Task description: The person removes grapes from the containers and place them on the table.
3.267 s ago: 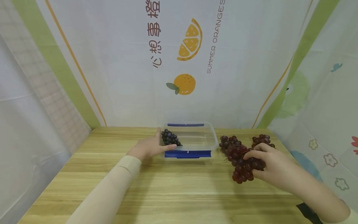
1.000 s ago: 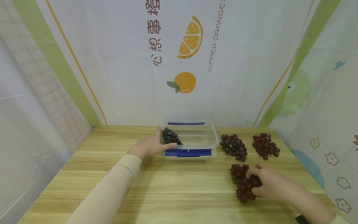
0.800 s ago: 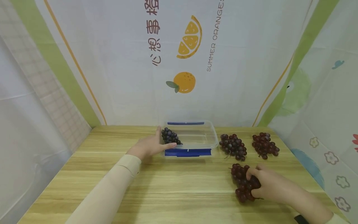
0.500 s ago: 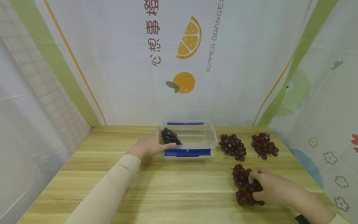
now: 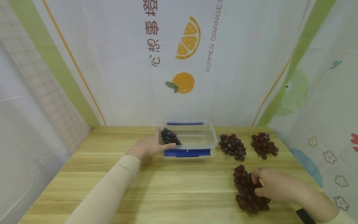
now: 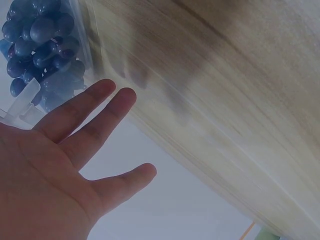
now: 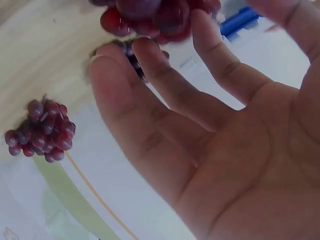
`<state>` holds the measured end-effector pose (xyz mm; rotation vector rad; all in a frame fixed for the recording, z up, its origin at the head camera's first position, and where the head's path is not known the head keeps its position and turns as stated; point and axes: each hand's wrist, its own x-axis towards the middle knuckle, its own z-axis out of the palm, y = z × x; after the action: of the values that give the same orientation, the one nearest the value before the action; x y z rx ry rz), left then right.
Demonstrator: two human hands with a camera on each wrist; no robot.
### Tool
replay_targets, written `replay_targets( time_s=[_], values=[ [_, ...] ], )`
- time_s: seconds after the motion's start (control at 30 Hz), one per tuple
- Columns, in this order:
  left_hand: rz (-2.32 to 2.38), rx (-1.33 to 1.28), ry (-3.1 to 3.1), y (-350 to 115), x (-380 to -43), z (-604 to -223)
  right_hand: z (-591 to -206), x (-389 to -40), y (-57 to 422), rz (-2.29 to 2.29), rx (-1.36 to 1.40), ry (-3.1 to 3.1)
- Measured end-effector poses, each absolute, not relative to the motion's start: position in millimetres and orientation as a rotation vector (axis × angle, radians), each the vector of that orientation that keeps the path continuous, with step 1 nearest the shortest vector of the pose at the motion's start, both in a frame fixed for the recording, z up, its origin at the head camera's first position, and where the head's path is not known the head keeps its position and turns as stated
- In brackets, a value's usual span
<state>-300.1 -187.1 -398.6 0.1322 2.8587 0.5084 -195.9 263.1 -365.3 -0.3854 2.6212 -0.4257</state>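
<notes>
Left hand (image 5: pixel 148 147): placed at the left end of a clear container (image 5: pixel 197 138), with the thumb laid along the front rim. In the left wrist view, the fingers (image 6: pixel 92 135) are held straight and spread, clasped around nothing.

Right hand (image 5: pixel 275 185): positioned at the edge of the nearest red grape bunch (image 5: pixel 246 188). The fingers (image 7: pixel 175 92) are parted and loosely bent — released rather than clenched, with the bunch just at the fingertips.

Nearest red grape bunch: located on the counter (image 5: pixel 167 189), near its front right, with a thin stem shown at its upper left.

Clear container: rectangular, see-through, set at the back of the counter; one blue latch (image 5: pixel 187 152) is fitted along the front and another along the back. Dark grapes (image 5: pixel 169 137) are held inside, against the left end.

Middle grape bunch (image 5: pixel 232 147): laid just beside the container's right end, dark red. Far grape bunch (image 5: pixel 264 145): set farther right, apart from the middle one.

Sleeve (image 5: pixel 109 186): cream, worn on the left arm.

Backdrop: white cloth (image 5: pixel 126 81), printed with an orange (image 5: pixel 183 83), an orange slice and lettering — "SUMMER ORANGES" is included.
</notes>
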Motion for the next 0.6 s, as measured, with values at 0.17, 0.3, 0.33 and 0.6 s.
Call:
replay_targets(
  time_s=[0.17, 0.3, 0.33, 0.6],
  values=[
    [0.517, 0.133, 2.856, -187.7, -300.8, -400.1, -355.4, -195.4, 262.3, -0.427, -0.441, 2.649],
    [0.515, 0.135, 2.854, -187.1, -301.8, -400.3, -350.0, -196.1, 260.1, -0.433, -0.451, 2.634],
    [0.514, 0.132, 2.852, -186.7, -302.2, -400.0, -349.1, -196.3, 259.6, -0.442, -0.453, 2.625],
    [0.506, 0.11, 2.837, -185.0, -302.5, -398.1, -340.7, -200.1, 254.2, -0.426, -0.483, 2.625]
  ],
)
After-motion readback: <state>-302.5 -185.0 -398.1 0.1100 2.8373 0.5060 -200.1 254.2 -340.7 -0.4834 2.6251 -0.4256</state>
